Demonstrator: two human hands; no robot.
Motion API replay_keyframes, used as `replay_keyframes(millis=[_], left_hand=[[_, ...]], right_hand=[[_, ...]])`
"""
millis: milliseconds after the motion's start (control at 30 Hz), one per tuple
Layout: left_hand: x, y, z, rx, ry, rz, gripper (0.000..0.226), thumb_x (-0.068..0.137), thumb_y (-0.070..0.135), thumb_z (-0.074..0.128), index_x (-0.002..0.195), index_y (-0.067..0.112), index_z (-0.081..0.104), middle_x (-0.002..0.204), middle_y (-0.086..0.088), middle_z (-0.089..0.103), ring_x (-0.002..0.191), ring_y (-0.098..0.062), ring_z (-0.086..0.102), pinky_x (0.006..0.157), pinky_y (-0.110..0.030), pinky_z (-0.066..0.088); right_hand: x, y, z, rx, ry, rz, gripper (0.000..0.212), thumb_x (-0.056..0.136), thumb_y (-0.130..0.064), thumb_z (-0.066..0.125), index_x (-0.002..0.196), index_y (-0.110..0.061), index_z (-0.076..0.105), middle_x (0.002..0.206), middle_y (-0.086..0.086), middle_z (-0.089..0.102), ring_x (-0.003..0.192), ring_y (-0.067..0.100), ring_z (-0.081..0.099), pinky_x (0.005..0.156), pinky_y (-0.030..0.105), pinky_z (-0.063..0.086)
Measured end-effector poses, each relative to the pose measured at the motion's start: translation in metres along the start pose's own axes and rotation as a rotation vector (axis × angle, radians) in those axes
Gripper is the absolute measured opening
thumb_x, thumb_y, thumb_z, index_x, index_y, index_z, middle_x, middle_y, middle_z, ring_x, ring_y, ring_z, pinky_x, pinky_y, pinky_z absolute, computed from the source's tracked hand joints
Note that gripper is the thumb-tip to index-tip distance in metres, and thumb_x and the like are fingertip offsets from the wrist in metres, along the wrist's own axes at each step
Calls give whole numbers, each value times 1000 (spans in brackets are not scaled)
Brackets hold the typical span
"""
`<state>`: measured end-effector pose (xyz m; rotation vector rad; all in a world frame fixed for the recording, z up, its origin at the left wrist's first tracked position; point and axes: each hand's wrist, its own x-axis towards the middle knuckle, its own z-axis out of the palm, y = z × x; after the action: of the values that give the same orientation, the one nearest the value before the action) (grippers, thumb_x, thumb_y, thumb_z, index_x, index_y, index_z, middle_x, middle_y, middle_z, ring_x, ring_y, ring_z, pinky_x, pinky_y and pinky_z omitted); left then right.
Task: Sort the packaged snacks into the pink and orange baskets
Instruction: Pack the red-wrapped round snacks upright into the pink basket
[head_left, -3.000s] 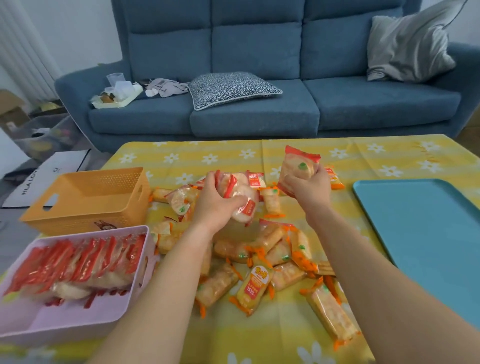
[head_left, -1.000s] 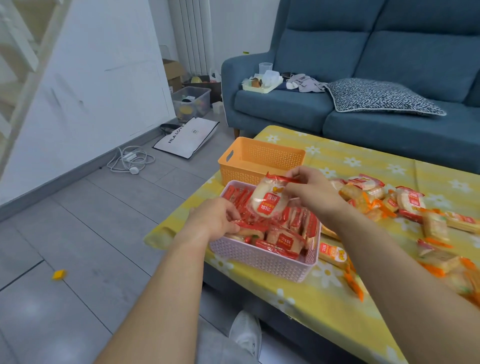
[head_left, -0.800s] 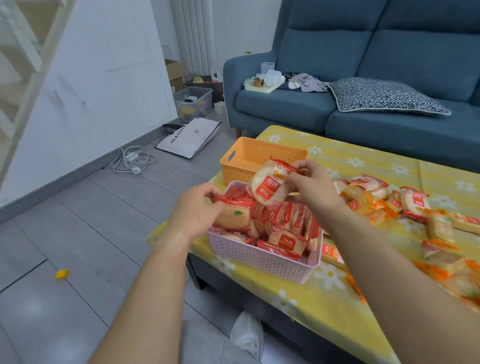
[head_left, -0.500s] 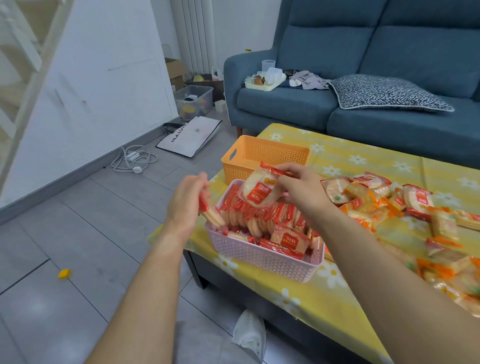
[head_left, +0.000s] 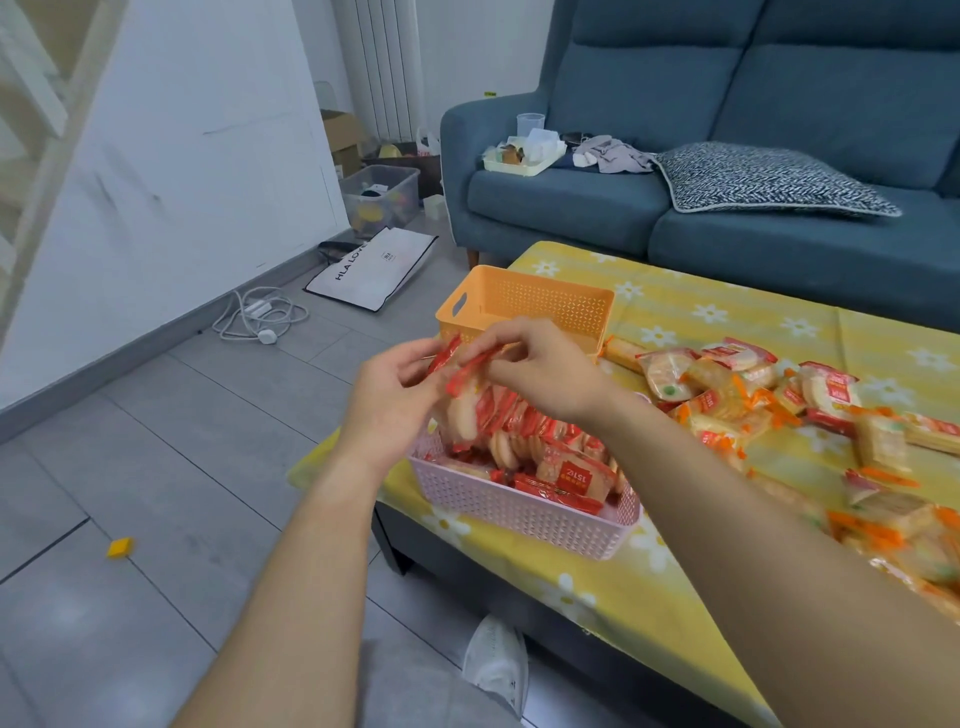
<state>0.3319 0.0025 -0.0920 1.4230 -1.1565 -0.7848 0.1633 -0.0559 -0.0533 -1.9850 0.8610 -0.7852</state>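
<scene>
The pink basket (head_left: 519, 514) and the orange basket (head_left: 550, 301) both have a fine lattice pattern. The worktop (head_left: 675, 317) wears a yellow cloth with white daisies. The held packets (head_left: 467, 371) and the stacked packets (head_left: 566, 473) are clear with red ends. The loose pile (head_left: 727, 415) mixes red and orange ends. The sofa (head_left: 675, 104) is blue, its cushion (head_left: 769, 179) black-and-white zigzag, and the floor (head_left: 156, 467) grey.

Blue sofa (head_left: 727, 208); white wall (head_left: 182, 182); grey tiled floor (head_left: 130, 467).
</scene>
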Motion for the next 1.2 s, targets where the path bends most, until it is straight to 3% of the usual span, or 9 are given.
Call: replay_keyframes(millis=[200,300,400,533,633,733,900,1000,1200], left_hand=[[-3,9,4,-161,56,-153,35,109,32,42,97,27,75,83,10,78,76,-4,72,60,-22,55],[-4,8,4,-178,-45,-165,33,95,55,53,95,32,76,91,9,79,87,-10,74,67,-27,58],[-3,0,1,-86,-73,-89,38,76,37,82,111,32,68,100,8,77,95,-10,74,79,-28,56],[2,-9,-8,-1,113,-93,60,74,26,86,130,25,62,113,4,72,101,-14,71,90,-39,58],[4,-12,-12,-1,227,-135,53,82,19,82,130,24,61,113,4,71,102,-17,71,93,-49,58],[5,-16,-11,9,235,-144,53,82,18,82,130,24,61,115,3,71,104,-20,71,93,-52,57],[5,-16,-8,14,251,-158,51,82,16,82,129,24,61,115,1,70,104,-19,70,93,-50,58],[4,-16,-8,6,261,-162,52,83,14,81,131,21,61,112,2,70,102,-17,70,93,-47,58],[3,-14,-11,9,223,-150,51,82,23,83,128,26,60,112,5,71,101,-16,71,90,-47,60]], right_hand=[[17,4,7,-137,20,-49,18,88,-2,67,96,-16,76,90,-9,70,71,-14,57,70,8,42],[24,3,11,-215,-6,-74,15,86,-5,69,93,-16,76,88,-9,71,70,-6,58,71,16,47],[24,3,18,-201,72,-47,14,83,-8,72,95,-15,71,89,-6,69,72,2,60,71,24,51],[3,7,20,-236,346,78,10,90,-15,62,100,-16,60,85,-4,63,80,18,60,68,33,49],[-12,16,29,-407,25,157,22,86,-8,51,90,-16,71,72,-6,69,71,19,65,62,25,48],[-17,28,50,-577,-339,209,29,85,-13,45,97,-16,71,96,4,73,89,25,68,80,37,56],[-11,33,59,-517,-607,357,42,101,-30,38,130,-7,58,136,13,57,116,27,55,104,42,42],[-17,33,49,-455,-545,317,41,96,-43,55,115,-8,66,116,8,67,101,26,61,89,40,47],[-34,31,5,-386,-365,200,15,81,-25,73,81,-15,62,67,-6,59,62,11,54,59,31,42]])
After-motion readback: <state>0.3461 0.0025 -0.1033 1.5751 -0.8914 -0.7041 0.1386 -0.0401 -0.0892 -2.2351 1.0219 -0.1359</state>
